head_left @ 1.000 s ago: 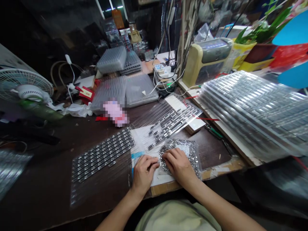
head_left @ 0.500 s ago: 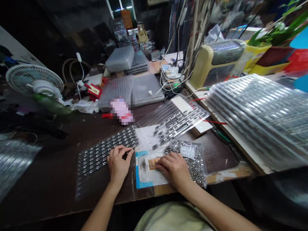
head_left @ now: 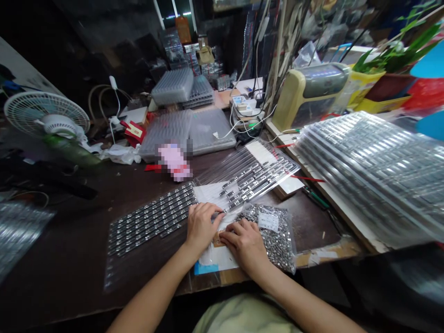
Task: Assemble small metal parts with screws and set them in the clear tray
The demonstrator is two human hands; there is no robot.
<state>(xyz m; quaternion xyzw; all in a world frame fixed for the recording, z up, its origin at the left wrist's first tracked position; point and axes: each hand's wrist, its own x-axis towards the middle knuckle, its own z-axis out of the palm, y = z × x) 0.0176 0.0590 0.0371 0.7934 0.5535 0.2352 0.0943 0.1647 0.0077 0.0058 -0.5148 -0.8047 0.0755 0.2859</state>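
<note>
My left hand (head_left: 203,227) is at the lower end of the right-hand clear ribbed tray (head_left: 227,173). Its thumb and finger close on a small black-and-silver metal part (head_left: 224,211) at that end. My right hand (head_left: 245,241) has its fingers curled together beside a small orange-brown block (head_left: 217,238); whatever is in the fingertips is hidden. Under both hands lies a white sheet with a blue edge (head_left: 205,268). A clear bag of small shiny metal pieces (head_left: 282,245) touches the right hand's far side. To the left, another clear tray (head_left: 113,273) holds rows of similar parts.
Stacked clear trays (head_left: 360,171) fill the right side on a pale board. More trays (head_left: 211,132) lie at the back, near power adapters (head_left: 244,108) and cables. A fan (head_left: 48,115) stands at the left. Green-handled pliers (head_left: 317,198) lie by the board.
My left hand has moved right, from the filled tray's edge to the lower end of the right-hand tray. My right hand has stayed by the block, with its fingertips shifted slightly left.
</note>
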